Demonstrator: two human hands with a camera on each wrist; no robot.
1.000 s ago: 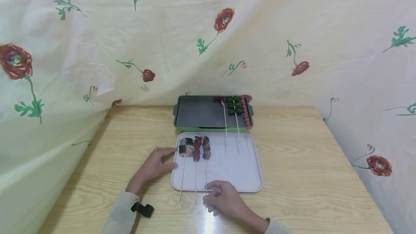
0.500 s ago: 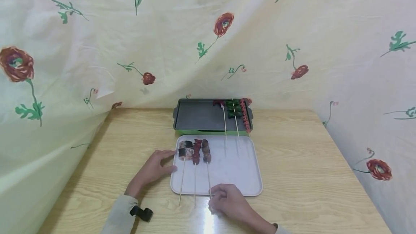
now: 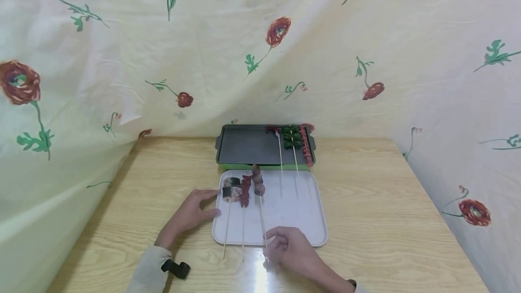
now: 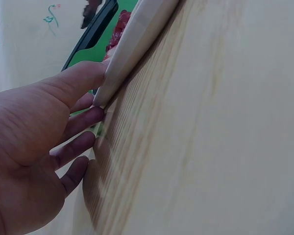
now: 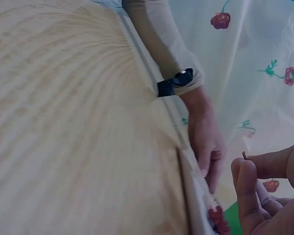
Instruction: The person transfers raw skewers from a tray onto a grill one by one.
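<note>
My right hand (image 3: 290,248) pinches the bare lower end of a skewer of brown chunks (image 3: 258,183); in the right wrist view only the stick's tip (image 5: 244,155) shows between thumb and fingers. The skewer's far end overlaps the white tray's (image 3: 293,218) back rim. Thumb and forefinger of my left hand (image 3: 193,215), spread apart, touch the tray's left rim. On the tray lie a skewer of dark-banded rounds (image 3: 232,190) and a dark red skewer (image 3: 245,191), their sticks overhanging the front rim.
Behind the tray stands a dark grill plate (image 3: 248,146) on a green base. On its right side lie a dark purple-red skewer (image 3: 272,129), a green skewer (image 3: 291,137) and a pink-red skewer (image 3: 305,144), sticks reaching over the tray. A flowered cloth (image 3: 220,49) hangs behind the wooden table (image 3: 366,202).
My right hand has shifted the brown-chunk skewer slightly right, then forward and up, so its chunks now reach the tray's back rim. My left hand stays at the left rim.
</note>
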